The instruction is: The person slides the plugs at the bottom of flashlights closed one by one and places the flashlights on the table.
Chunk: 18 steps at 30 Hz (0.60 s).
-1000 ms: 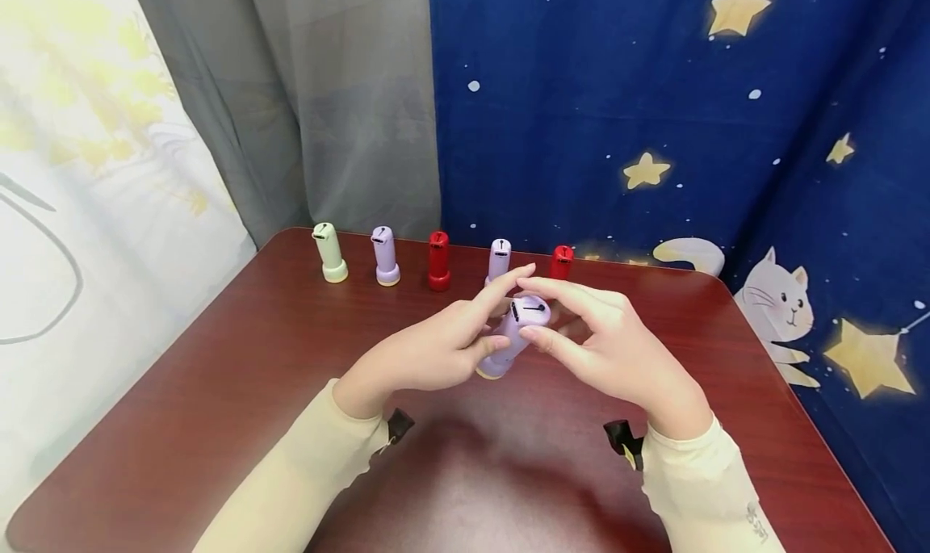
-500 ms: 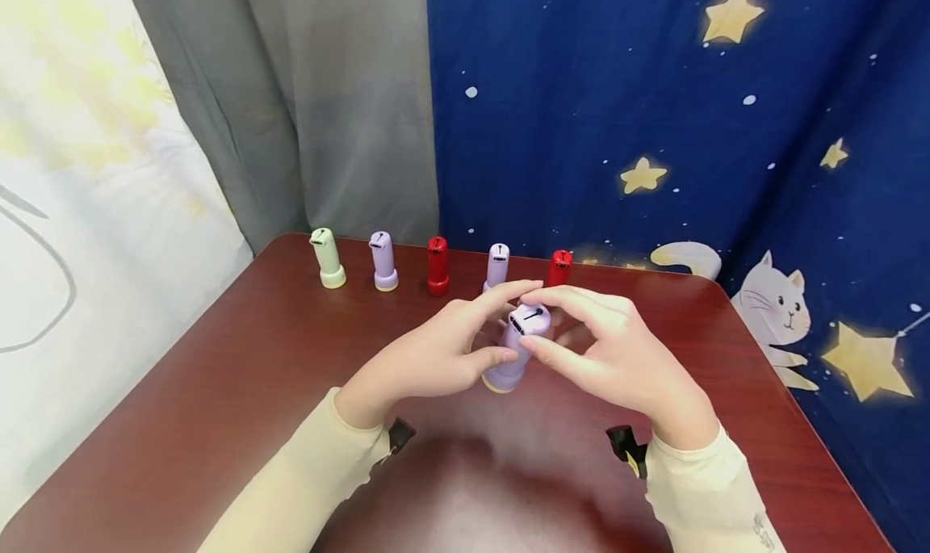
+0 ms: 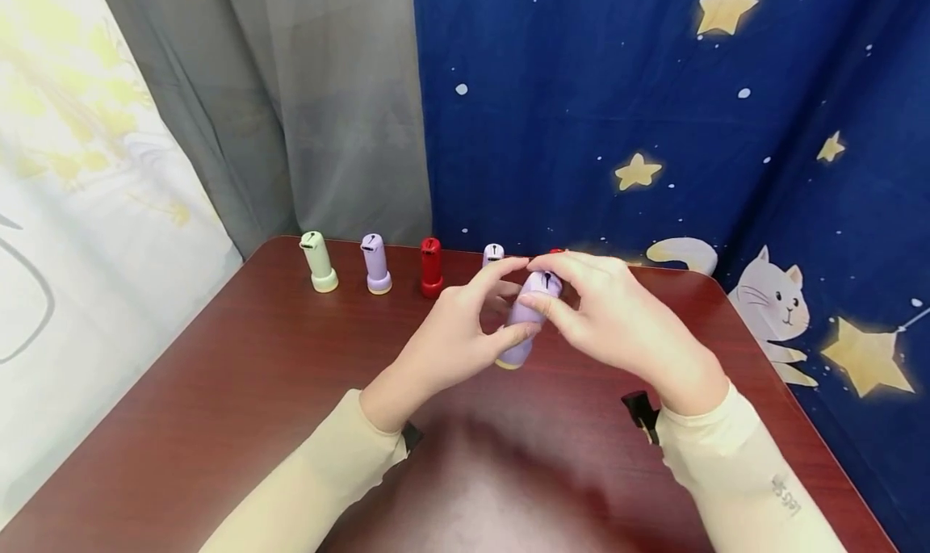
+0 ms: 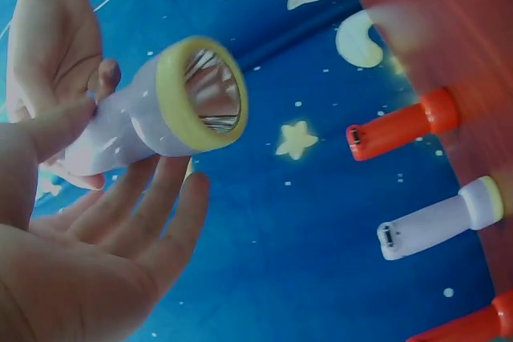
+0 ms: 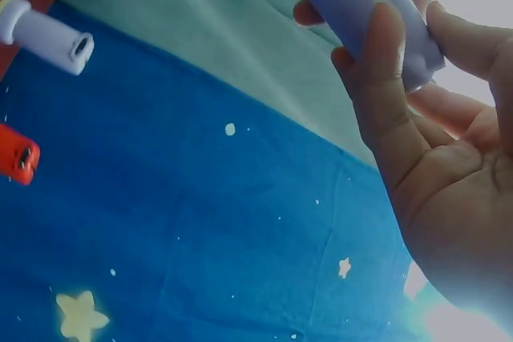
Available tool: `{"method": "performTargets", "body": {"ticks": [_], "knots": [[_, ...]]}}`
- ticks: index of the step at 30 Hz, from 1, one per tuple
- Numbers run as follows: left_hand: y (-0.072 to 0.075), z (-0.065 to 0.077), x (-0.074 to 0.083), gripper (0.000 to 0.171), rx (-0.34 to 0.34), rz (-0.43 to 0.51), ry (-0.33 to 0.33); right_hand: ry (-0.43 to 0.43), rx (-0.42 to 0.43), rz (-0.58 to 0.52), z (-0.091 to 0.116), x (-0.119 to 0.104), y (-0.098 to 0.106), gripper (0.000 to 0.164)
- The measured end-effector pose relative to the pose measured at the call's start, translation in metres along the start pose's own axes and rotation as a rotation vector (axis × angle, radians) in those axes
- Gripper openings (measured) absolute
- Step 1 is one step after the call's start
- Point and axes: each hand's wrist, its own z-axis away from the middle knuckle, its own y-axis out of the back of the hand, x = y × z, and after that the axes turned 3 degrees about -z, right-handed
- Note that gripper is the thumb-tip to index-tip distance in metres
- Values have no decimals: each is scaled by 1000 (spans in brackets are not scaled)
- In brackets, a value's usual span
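Both hands hold a light purple flashlight (image 3: 521,315) above the table, tilted, with its yellow-rimmed head lower. My left hand (image 3: 458,327) has its thumb against the body near the head, and its fingers reach behind. In the left wrist view the flashlight's yellow rim (image 4: 170,102) surrounds a shiny reflector facing sideways, with the left fingers along its underside. My right hand (image 3: 617,319) grips the tail end between thumb and fingers. The right wrist view shows the purple body (image 5: 345,6) between the fingertips of both hands.
Along the table's far edge stand a green flashlight (image 3: 320,262), a purple one (image 3: 375,264) and a red one (image 3: 431,268). Behind the hands another purple flashlight (image 3: 493,253) and a red one are partly hidden. Curtains hang behind the brown table (image 3: 240,391).
The flashlight has moved up and slightly right in view with both hands. It has turned, so the black slot on its tail end now sits differently and the right thumb lies across its side.
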Motion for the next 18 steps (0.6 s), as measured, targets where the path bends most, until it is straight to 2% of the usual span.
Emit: {"method": "performTargets", "body": {"ticks": [5, 8, 11, 14, 18], "knots": [[3, 9, -9, 61, -1, -97, 71, -128, -116, 73, -12, 17, 25, 29], [8, 15, -14, 52, 6, -161, 97, -202, -151, 133, -18, 36, 42, 33], [13, 20, -19, 45, 3, -184, 109, -285, -209, 177, -21, 61, 54, 37], [15, 24, -23, 41, -12, -187, 125, -366, -274, 202, -22, 90, 58, 39], [15, 26, -26, 36, -23, -192, 137, -420, -328, 216, -20, 132, 50, 40]]}}
